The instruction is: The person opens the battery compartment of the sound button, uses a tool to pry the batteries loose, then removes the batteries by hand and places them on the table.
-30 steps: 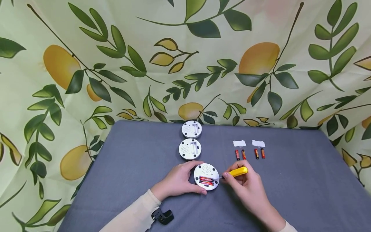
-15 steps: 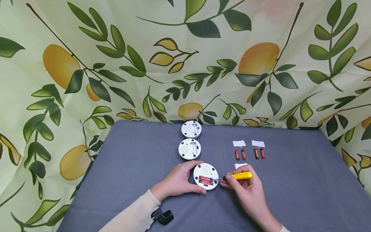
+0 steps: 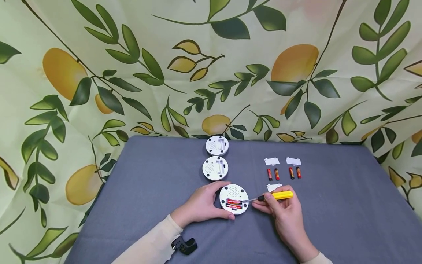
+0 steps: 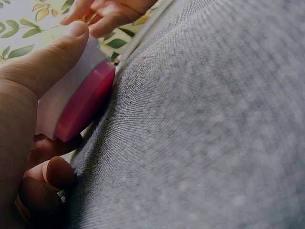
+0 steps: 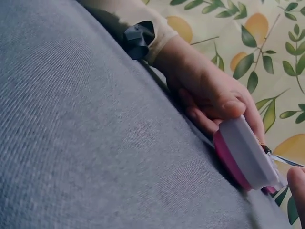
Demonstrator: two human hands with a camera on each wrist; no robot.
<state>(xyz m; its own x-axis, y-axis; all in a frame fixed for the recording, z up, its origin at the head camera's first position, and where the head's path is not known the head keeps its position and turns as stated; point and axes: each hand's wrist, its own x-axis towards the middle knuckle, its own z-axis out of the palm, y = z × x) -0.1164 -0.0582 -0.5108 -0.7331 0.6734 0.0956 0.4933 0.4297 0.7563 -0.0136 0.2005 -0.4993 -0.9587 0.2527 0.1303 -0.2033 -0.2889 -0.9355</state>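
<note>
My left hand (image 3: 202, 205) grips a round white device (image 3: 234, 190) between thumb and fingers, with its speaker holes and uncovered battery bay facing up. Two red batteries (image 3: 234, 204) lie side by side in that bay. The left wrist view shows the device's pink lower part (image 4: 88, 102) close above the cloth. In my right hand (image 3: 288, 214) is a screwdriver (image 3: 282, 195) with a yellow handle, pinched by thumb and fingers. Its thin metal shaft points left, the tip at the right end of the bay; whether it touches a battery is too small to tell.
Behind the held device stand two similar white devices (image 3: 215, 168) with battery bays lacking covers. To the right lie loose red batteries (image 3: 276, 174) and white battery covers (image 3: 271, 161); another cover (image 3: 273, 187) is partly behind my right hand. Everything rests on grey cloth (image 3: 158, 165).
My right hand and the screwdriver have shifted right, its handle sitting lower to the horizontal, revealing a white cover behind the hand. My left hand keeps its grip on the device.
</note>
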